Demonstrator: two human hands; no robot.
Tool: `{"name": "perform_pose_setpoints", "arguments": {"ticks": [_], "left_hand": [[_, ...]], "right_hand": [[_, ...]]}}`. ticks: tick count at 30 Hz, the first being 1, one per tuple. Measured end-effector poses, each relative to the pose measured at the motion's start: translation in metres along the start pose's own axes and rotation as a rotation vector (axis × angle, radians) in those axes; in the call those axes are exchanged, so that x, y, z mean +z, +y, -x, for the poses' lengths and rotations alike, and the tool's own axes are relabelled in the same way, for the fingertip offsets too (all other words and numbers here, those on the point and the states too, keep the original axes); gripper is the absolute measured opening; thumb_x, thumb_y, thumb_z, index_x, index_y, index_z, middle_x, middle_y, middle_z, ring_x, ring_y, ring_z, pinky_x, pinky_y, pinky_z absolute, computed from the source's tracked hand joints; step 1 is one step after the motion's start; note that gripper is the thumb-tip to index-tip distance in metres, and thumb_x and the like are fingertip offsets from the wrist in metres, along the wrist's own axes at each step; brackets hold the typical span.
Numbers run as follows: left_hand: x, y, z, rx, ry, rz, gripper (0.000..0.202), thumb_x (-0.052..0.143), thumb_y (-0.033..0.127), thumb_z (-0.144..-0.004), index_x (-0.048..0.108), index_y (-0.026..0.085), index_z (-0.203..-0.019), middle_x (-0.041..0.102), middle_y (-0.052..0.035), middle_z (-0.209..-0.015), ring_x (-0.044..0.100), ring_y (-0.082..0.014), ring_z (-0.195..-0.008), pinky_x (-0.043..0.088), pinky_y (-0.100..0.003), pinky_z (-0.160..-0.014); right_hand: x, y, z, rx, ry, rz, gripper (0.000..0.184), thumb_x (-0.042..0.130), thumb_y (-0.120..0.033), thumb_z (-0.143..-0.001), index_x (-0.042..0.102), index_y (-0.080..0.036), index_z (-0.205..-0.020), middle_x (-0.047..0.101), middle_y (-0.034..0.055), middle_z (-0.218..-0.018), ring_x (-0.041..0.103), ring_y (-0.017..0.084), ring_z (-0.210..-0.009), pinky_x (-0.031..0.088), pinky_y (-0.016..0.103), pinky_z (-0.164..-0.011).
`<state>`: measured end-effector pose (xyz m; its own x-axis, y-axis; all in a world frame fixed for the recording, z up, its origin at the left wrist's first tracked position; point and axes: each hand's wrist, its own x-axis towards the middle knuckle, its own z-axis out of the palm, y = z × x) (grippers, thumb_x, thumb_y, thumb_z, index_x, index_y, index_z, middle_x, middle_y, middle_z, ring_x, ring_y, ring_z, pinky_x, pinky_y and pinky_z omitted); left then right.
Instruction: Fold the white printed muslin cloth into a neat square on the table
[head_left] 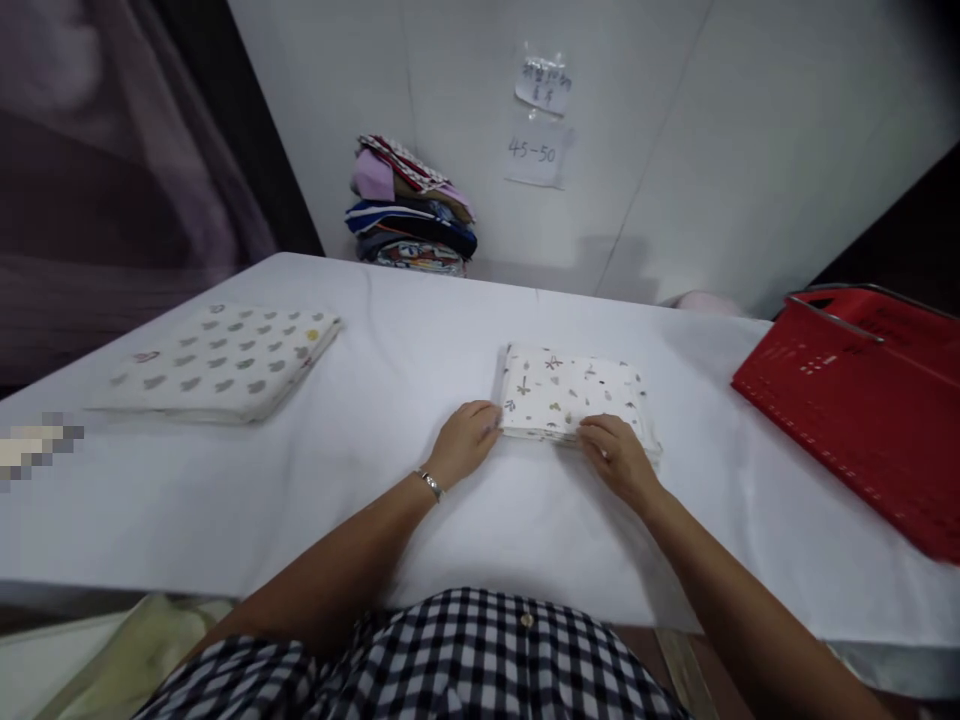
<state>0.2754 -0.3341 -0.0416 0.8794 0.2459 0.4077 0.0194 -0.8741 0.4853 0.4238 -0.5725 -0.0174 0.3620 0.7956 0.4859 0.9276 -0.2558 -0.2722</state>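
A small folded white cloth (pixel 574 390), printed with little plants and insects, lies flat on the white-covered table in front of me. At its near left corner, my left hand (pixel 469 440) has its fingers closed on the edge. My right hand (pixel 619 455) grips the near edge right of the middle, its fingers lying over the top; the thumb is partly hidden. Farther left rests a larger folded white cloth (pixel 240 360) with rows of grey-green motifs, apart from both hands.
A red plastic basket (pixel 862 400) with a metal handle stands at the right of the white table (pixel 360 470). Beyond the far edge, a stack of folded fabrics (pixel 412 215) is against the wall, near a paper sign (pixel 536 152). A blurred patch covers something at far left.
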Motion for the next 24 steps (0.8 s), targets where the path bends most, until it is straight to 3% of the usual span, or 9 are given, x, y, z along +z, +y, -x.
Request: {"name": "perform_pose_setpoints", "arguments": {"ticks": [4, 8, 14, 20, 22, 24], "left_hand": [[0.002, 0.003, 0.004, -0.17, -0.041, 0.117, 0.027, 0.055, 0.026, -0.082, 0.057, 0.023, -0.109, 0.062, 0.0003, -0.097, 0.059, -0.0127, -0.079, 0.049, -0.026, -0.072], [0.007, 0.008, 0.0, -0.228, -0.035, 0.185, 0.026, 0.056, 0.024, -0.08, 0.059, 0.023, -0.106, 0.065, 0.0015, -0.091, 0.06, -0.0129, -0.079, 0.049, -0.025, -0.073], [0.009, 0.012, -0.006, -0.299, 0.061, 0.386, 0.014, 0.055, 0.024, -0.08, 0.062, 0.02, -0.091, 0.066, 0.001, -0.082, 0.06, -0.0122, -0.075, 0.049, -0.024, -0.07], [0.013, 0.004, -0.008, -0.381, 0.045, 0.726, 0.02, 0.057, 0.03, -0.079, 0.061, 0.017, -0.094, 0.066, -0.0024, -0.086, 0.061, -0.0133, -0.078, 0.049, -0.025, -0.071], [0.012, -0.003, -0.009, -0.398, 0.051, 0.718, 0.021, 0.056, 0.03, -0.079, 0.06, 0.017, -0.095, 0.065, -0.0023, -0.086, 0.06, -0.0131, -0.078, 0.048, -0.025, -0.071], [0.009, -0.008, -0.009, -0.429, 0.065, 0.572, 0.02, 0.054, 0.028, -0.08, 0.06, 0.018, -0.095, 0.064, -0.0011, -0.083, 0.058, -0.0123, -0.074, 0.047, -0.025, -0.069]], "right_hand": [[0.025, -0.022, -0.029, -0.099, -0.109, -0.031, 0.024, 0.048, -0.023, -0.087, 0.061, -0.019, -0.107, 0.06, 0.011, -0.106, 0.051, 0.023, -0.097, 0.04, 0.039, -0.084], [0.046, -0.037, -0.045, -0.148, -0.169, 0.007, 0.027, 0.05, -0.025, -0.087, 0.058, -0.02, -0.112, 0.058, 0.011, -0.109, 0.05, 0.025, -0.098, 0.039, 0.038, -0.082], [0.063, -0.047, -0.043, -0.12, -0.085, 0.085, 0.033, 0.048, -0.026, -0.088, 0.052, -0.018, -0.119, 0.056, 0.0129, -0.11, 0.048, 0.025, -0.097, 0.037, 0.037, -0.079], [0.073, -0.053, -0.046, -0.033, -0.022, 0.14, 0.031, 0.047, -0.025, -0.089, 0.053, -0.013, -0.117, 0.059, 0.0127, -0.105, 0.049, 0.025, -0.095, 0.038, 0.037, -0.077], [0.074, -0.053, -0.048, 0.018, -0.001, 0.076, 0.028, 0.046, -0.024, -0.089, 0.055, -0.015, -0.114, 0.06, 0.0108, -0.103, 0.05, 0.023, -0.094, 0.038, 0.035, -0.078], [0.074, -0.053, -0.049, 0.054, 0.014, 0.035, 0.027, 0.046, -0.024, -0.089, 0.055, -0.016, -0.113, 0.06, 0.0098, -0.104, 0.051, 0.023, -0.095, 0.039, 0.035, -0.079]]}}
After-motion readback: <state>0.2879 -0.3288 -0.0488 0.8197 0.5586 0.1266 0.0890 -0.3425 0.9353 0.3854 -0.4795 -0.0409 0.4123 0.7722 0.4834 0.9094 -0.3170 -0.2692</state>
